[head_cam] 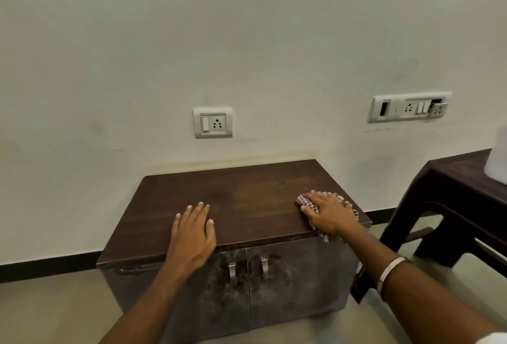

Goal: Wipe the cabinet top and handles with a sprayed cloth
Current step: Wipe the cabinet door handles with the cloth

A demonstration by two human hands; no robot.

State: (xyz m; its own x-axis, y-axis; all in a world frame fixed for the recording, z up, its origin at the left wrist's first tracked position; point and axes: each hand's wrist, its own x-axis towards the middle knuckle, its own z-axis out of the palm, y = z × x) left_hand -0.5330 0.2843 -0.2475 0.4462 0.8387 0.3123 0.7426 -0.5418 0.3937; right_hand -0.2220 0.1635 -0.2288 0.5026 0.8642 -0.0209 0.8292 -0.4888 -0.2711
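A low cabinet stands against the wall, with a dark brown wooden top (247,195) and two stained doors. Two metal handles (232,272) (264,268) hang side by side where the doors meet. My right hand (329,213) lies flat on a checked cloth (308,203) at the top's front right corner, pressing it down; part of the cloth hangs over the front edge. My left hand (193,231) rests flat on the front edge of the top, fingers spread, holding nothing.
A dark plastic table (450,192) stands to the right of the cabinet with a pale object (498,160) on it. Socket plates (213,123) (408,107) sit on the wall behind. The floor around is grey tile.
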